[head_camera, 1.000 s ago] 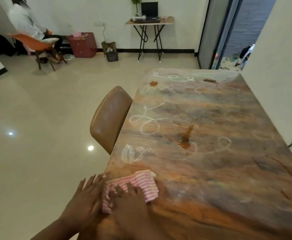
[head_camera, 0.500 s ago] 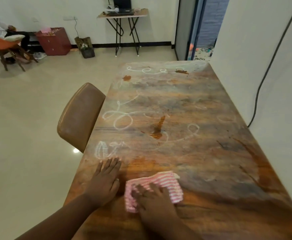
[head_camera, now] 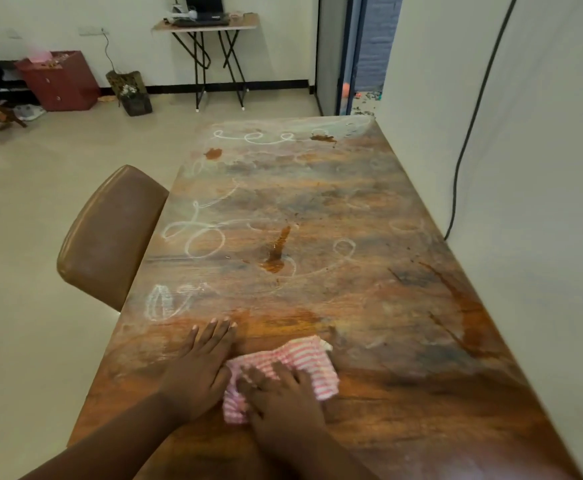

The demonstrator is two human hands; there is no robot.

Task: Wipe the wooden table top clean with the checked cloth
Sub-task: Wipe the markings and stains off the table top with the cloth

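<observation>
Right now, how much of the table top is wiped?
Little: only the near strip beside the left hand looks wiped. The right hand presses the checked cloth there. Left: white scribbles, the brown spill and far stains.

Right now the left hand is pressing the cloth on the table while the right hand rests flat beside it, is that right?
The hands are swapped. In the head view the right hand presses the cloth on the table, while the left hand rests flat beside it.
</observation>
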